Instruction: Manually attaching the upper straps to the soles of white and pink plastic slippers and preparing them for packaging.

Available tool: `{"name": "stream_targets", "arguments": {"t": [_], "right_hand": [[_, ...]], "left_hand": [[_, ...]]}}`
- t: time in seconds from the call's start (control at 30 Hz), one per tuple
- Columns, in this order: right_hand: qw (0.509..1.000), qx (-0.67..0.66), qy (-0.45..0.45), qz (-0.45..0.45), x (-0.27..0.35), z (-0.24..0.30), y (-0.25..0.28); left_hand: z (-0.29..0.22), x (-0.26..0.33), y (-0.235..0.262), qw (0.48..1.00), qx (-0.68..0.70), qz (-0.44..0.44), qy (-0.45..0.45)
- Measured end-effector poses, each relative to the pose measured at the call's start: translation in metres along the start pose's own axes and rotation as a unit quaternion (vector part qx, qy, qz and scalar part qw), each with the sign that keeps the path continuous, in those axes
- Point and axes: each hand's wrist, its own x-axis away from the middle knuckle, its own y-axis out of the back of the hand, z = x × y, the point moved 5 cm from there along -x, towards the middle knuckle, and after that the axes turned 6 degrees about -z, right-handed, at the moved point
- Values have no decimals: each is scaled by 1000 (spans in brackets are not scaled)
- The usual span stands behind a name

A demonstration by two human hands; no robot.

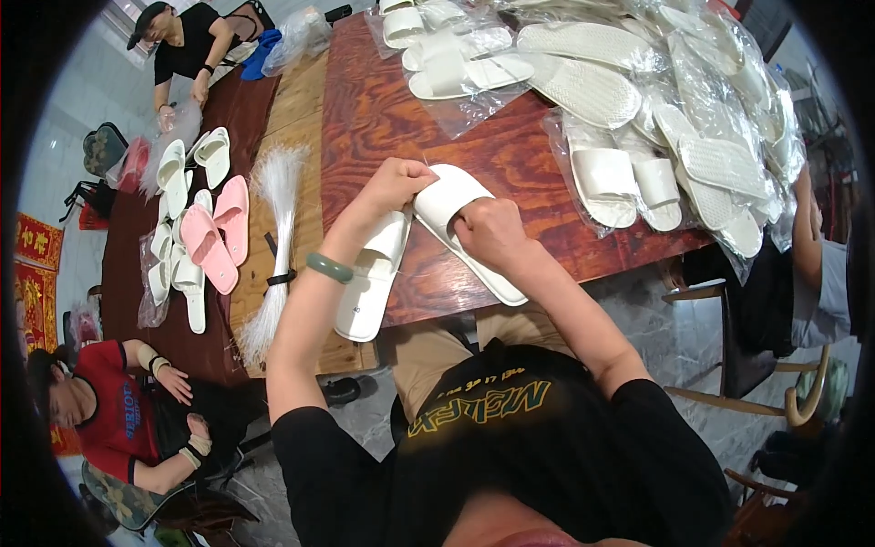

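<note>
Two white slide slippers lie side by side at the near edge of the reddish wooden table. My right hand (492,232) is closed at the strap of the right white slipper (448,193), its fingers tucked into the strap opening. At that strap's left side my left hand (396,187) makes a pinch. A thin clear line shows by its fingertips, but what they grip is too fine to make out. Beneath my left wrist sits the other white slipper (372,283), its heel reaching past the table edge.
Left of me lies a bundle of clear plastic strands (278,205), tied with a black band. Pink slippers (209,246) and white pairs rest on the brown cloth (128,292). Bagged white slippers (606,182) pile up at the right. Other people sit left and right.
</note>
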Motion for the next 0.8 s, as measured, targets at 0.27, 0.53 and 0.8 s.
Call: {"name": "stream_targets", "arguments": {"t": [0.27,0.53,0.8], "right_hand": [[995,-92,-24,-18,-31,14,52],[924,-359,-117,64,-95,-10,-36],[903,-409,-112,64,-89,-7,-55]], "left_hand": [[-11,17,29,973,-4,-192,-129],[-9,26,26,979,-40,-171,-105],[4,35,26,978,196,-46,-61]]}}
